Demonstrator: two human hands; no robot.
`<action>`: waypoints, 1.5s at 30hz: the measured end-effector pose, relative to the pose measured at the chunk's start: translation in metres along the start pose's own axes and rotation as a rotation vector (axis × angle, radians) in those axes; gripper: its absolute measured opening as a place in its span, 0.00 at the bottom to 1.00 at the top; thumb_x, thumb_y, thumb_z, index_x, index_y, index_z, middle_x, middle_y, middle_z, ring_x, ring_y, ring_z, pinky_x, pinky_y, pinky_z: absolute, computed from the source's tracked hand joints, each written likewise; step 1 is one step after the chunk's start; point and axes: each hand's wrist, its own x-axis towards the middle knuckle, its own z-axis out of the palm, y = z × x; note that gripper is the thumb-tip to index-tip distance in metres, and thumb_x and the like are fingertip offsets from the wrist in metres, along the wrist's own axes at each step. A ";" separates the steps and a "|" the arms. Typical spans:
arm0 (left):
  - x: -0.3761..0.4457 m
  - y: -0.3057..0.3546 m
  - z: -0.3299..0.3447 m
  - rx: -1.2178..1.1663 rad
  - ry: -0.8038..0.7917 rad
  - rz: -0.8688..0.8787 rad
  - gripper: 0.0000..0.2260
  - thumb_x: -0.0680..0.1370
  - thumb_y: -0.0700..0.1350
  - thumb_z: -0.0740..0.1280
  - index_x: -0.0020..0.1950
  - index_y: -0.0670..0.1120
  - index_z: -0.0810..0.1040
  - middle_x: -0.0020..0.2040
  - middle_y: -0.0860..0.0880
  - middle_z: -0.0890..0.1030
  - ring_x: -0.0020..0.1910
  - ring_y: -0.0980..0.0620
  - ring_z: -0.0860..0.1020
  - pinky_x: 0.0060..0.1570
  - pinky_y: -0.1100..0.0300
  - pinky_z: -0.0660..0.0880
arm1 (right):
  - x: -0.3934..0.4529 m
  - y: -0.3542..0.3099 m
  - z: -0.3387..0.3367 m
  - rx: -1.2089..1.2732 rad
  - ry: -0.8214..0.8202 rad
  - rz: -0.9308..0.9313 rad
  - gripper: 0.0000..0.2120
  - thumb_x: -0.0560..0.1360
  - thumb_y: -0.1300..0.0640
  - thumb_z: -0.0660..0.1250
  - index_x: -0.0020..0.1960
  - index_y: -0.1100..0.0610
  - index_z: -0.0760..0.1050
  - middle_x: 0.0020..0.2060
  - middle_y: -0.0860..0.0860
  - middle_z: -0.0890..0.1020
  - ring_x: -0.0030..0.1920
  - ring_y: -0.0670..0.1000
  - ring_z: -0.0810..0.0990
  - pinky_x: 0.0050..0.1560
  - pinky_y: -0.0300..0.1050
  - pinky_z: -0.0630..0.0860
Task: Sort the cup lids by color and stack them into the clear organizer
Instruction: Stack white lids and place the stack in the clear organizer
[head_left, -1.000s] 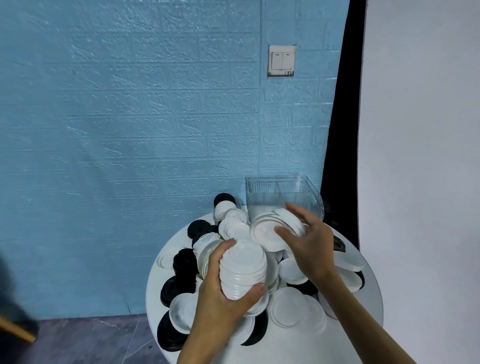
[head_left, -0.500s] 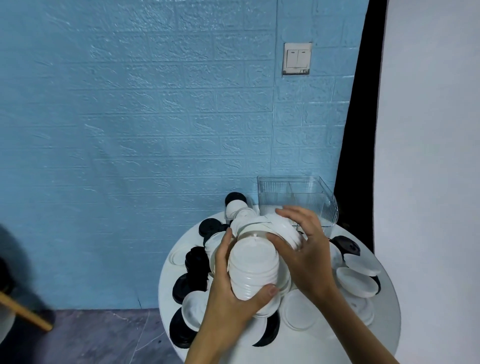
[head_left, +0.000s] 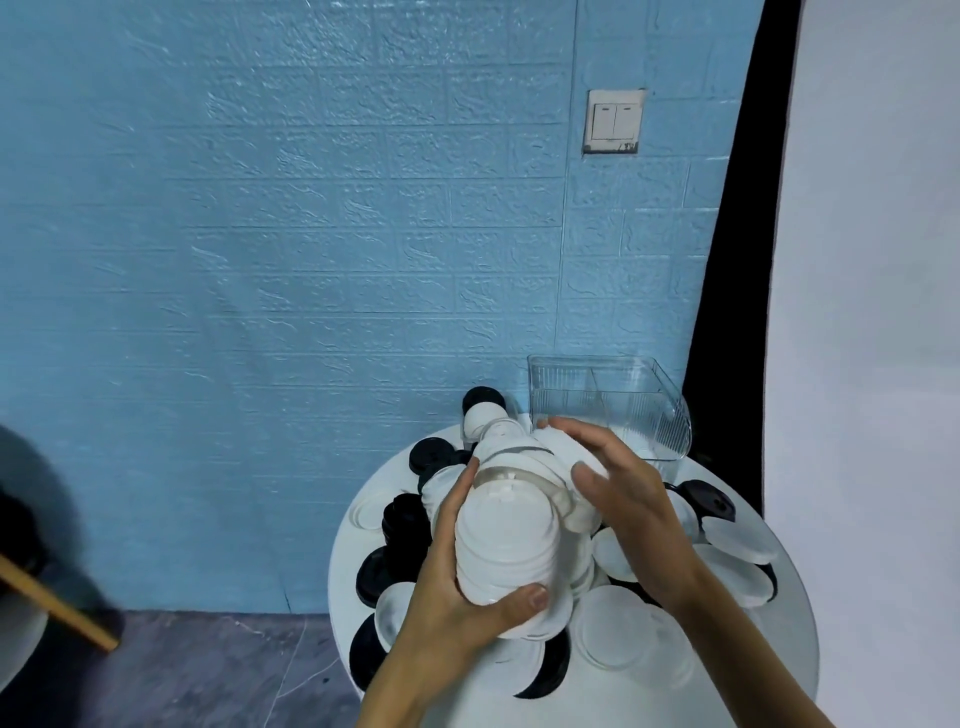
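Note:
My left hand (head_left: 457, 587) grips a tall stack of white lids (head_left: 506, 540) above the round white table (head_left: 769, 691). My right hand (head_left: 623, 499) is pressed against the far end of that stack, where a few white lids (head_left: 511, 441) sit tilted on its top; what its palm covers is hidden. The clear organizer (head_left: 613, 400) stands empty at the table's back edge, just beyond my right hand. Loose white lids (head_left: 732, 566) and black lids (head_left: 405, 519) lie scattered over the table.
A blue brick-patterned wall with a light switch (head_left: 614, 120) rises behind the table. A black strip and a white panel (head_left: 872, 312) stand to the right. A wooden leg (head_left: 57, 608) crosses the grey floor at the lower left.
My right hand has brought the white lids it picked up onto the top of the stack in my left hand. The view has shifted left, so the table sits further right.

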 end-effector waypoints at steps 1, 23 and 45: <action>0.000 0.000 -0.001 0.003 -0.011 0.001 0.48 0.64 0.50 0.80 0.79 0.57 0.58 0.75 0.61 0.69 0.75 0.58 0.67 0.71 0.64 0.66 | 0.002 0.000 -0.001 0.029 -0.009 0.040 0.20 0.76 0.47 0.67 0.67 0.49 0.77 0.64 0.49 0.82 0.66 0.51 0.79 0.65 0.47 0.75; -0.006 0.012 -0.002 -0.089 -0.029 -0.066 0.48 0.68 0.44 0.79 0.80 0.55 0.55 0.76 0.59 0.70 0.75 0.56 0.69 0.72 0.60 0.68 | 0.003 -0.009 0.025 -0.149 0.011 -0.113 0.26 0.65 0.57 0.81 0.61 0.52 0.78 0.63 0.43 0.81 0.65 0.46 0.78 0.60 0.34 0.75; 0.003 0.011 0.017 0.000 0.269 -0.170 0.29 0.71 0.66 0.69 0.68 0.55 0.74 0.61 0.57 0.83 0.61 0.56 0.81 0.63 0.47 0.77 | 0.003 0.001 0.026 -0.142 0.003 -0.094 0.22 0.67 0.49 0.75 0.60 0.52 0.78 0.59 0.41 0.82 0.63 0.44 0.79 0.60 0.32 0.73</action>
